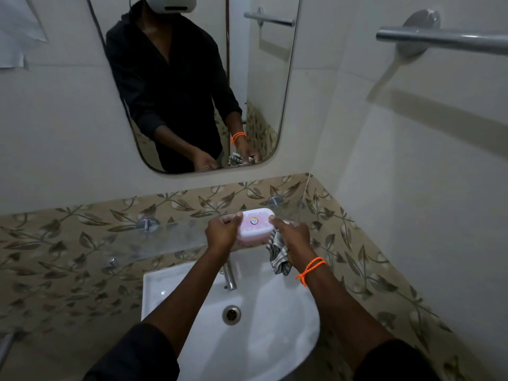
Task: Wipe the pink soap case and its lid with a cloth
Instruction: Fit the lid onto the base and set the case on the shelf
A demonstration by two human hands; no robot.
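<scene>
The pink soap case (254, 228) has its lid on, with a round sticker on top. It is held at the glass shelf's front edge, above the sink. My left hand (222, 233) grips its left end. My right hand (292, 239) touches its right end with the thumb and fingers, and a checked grey cloth (278, 257) hangs down from that same hand. An orange thread band circles my right wrist.
A glass shelf (154, 242) on metal pegs runs along the leaf-patterned tiles. Below are a white sink (261, 334) and its chrome tap (229, 276). A mirror (192, 83) hangs above. A metal towel bar (439, 38) juts from the right wall.
</scene>
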